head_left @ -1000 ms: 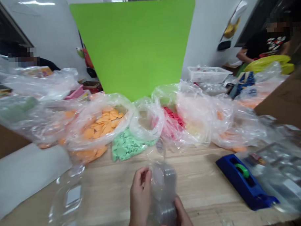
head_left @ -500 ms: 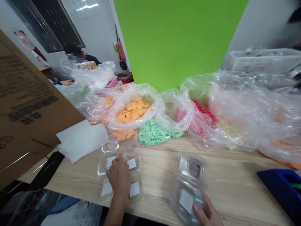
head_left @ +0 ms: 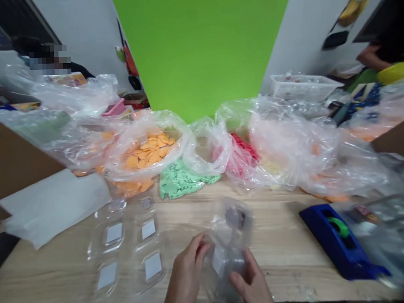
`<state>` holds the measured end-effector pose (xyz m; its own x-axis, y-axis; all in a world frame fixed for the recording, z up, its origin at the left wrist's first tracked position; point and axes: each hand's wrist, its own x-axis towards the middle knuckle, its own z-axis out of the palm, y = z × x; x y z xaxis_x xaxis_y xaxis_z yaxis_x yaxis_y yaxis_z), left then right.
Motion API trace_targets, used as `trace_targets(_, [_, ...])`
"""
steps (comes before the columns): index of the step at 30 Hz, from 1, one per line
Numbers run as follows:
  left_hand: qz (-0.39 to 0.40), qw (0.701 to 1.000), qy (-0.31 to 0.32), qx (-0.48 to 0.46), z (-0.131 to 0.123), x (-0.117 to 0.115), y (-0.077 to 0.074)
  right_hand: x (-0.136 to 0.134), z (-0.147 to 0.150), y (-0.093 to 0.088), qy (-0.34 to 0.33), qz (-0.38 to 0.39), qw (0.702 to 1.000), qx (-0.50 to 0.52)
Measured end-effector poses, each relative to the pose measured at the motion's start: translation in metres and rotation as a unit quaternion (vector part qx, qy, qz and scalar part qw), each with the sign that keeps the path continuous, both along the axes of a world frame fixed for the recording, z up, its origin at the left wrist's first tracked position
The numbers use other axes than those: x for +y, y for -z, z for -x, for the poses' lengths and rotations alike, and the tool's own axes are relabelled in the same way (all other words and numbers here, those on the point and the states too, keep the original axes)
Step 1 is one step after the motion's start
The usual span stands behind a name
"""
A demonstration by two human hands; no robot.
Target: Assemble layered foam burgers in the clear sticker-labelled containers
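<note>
In the near middle of the table (head_left: 285,250), we have a blurred stack of clear plastic boxes (head_left: 226,265) between both hands: our right hand (head_left: 254,282) grasps its right side, thumb laid over it, and our left hand (head_left: 188,271) curls its fingers at the left edge, though we cannot tell whether they grip. To the left, clear trays (head_left: 147,246) with white cards (head_left: 153,266) lie flat; to the right we see a blue tape dispenser (head_left: 344,252), and on the far side orange pieces (head_left: 151,153) and green pieces (head_left: 179,181)
</note>
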<state>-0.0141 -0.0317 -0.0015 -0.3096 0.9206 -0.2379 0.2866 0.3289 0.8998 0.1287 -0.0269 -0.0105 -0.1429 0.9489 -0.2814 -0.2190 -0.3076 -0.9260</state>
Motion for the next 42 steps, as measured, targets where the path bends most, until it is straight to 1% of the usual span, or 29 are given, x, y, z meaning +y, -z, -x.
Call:
trace_targets(3, [0.008, 1.0, 0.021, -0.009, -0.001, 0.005, -0.004, 0.002, -0.003, -0.007, -0.006, -0.012, 1.0, 0.003])
trace_targets(6, [-0.046, 0.998, 0.024, 0.046, -0.006, 0.008, -0.011, 0.002, -0.003, -0.011, -0.023, -0.027, 0.999, 0.028])
trace_targets(8, [-0.076, 0.994, 0.017, 0.081, -0.01, 0.009, -0.014, 0.001, -0.003, -0.012, -0.018, -0.023, 0.999, 0.033])
trace_targets(10, [-0.075, 0.994, 0.01, 0.085, -0.013, 0.008, -0.013, -0.001, -0.004, -0.011, -0.008, -0.012, 0.999, 0.041])
trace_targets(13, [-0.038, 0.999, 0.004, 0.033, -0.012, 0.005, -0.011, -0.001, -0.008, -0.008, -0.011, -0.015, 0.998, 0.058])
trace_targets(16, [-0.009, 0.998, -0.002, -0.066, -0.006, 0.004, -0.011, 0.001, -0.014, -0.003, 0.005, -0.013, 0.998, 0.065])
trace_targets(18, [-0.03, 0.992, -0.02, -0.123, -0.002, 0.008, -0.014, 0.002, -0.017, 0.0, 0.016, -0.004, 0.997, 0.074])
trace_targets(19, [-0.051, 0.989, -0.036, -0.137, 0.0, 0.012, -0.016, 0.001, -0.018, 0.002, 0.017, -0.004, 0.997, 0.08])
trace_targets(22, [-0.105, 0.983, -0.083, -0.124, -0.001, 0.028, -0.023, -0.001, -0.016, 0.005, -0.001, -0.031, 0.994, 0.101])
trace_targets(25, [-0.117, 0.984, -0.078, -0.11, -0.008, 0.041, -0.026, -0.005, -0.013, 0.006, -0.041, -0.069, 0.99, 0.115])
trace_targets(27, [-0.118, 0.984, -0.067, -0.112, -0.016, 0.046, -0.026, -0.006, -0.012, 0.006, -0.063, -0.083, 0.988, 0.114])
trace_targets(29, [-0.12, 0.985, -0.066, -0.108, -0.022, 0.047, -0.025, -0.006, -0.011, 0.005, -0.057, -0.078, 0.988, 0.118])
trace_targets(31, [-0.126, 0.984, -0.075, -0.102, -0.026, 0.046, -0.024, -0.007, -0.009, 0.002, -0.03, -0.061, 0.989, 0.129])
trace_targets(34, [-0.135, 0.982, -0.09, -0.098, -0.023, 0.045, -0.024, -0.01, -0.008, 0.0, -0.023, -0.033, 0.989, 0.142])
trace_targets(36, [-0.141, 0.982, -0.107, -0.062, -0.013, 0.043, -0.023, -0.011, -0.011, 0.004, -0.012, -0.006, 0.99, 0.138])
trace_targets(37, [-0.139, 0.983, -0.118, -0.018, -0.006, 0.041, -0.02, -0.011, -0.014, 0.007, 0.003, 0.011, 0.992, 0.128])
trace_targets(38, [-0.132, 0.982, -0.125, 0.049, 0.002, 0.039, -0.017, -0.011, -0.019, 0.012, 0.024, 0.028, 0.993, 0.112])
trace_targets(39, [-0.116, 0.976, -0.122, 0.141, 0.011, 0.036, -0.012, -0.01, -0.024, 0.017, 0.046, 0.043, 0.994, 0.093])
trace_targets(40, [-0.092, 0.959, -0.113, 0.241, 0.02, 0.032, -0.007, -0.009, -0.031, 0.023, 0.06, 0.056, 0.994, 0.074])
trace_targets(41, [-0.065, 0.936, -0.101, 0.332, 0.03, 0.028, -0.001, -0.007, -0.037, 0.028, 0.059, 0.064, 0.994, 0.06])
trace_targets(42, [-0.039, 0.91, -0.09, 0.403, 0.039, 0.024, 0.005, -0.005, -0.043, 0.032, 0.05, 0.068, 0.995, 0.051])
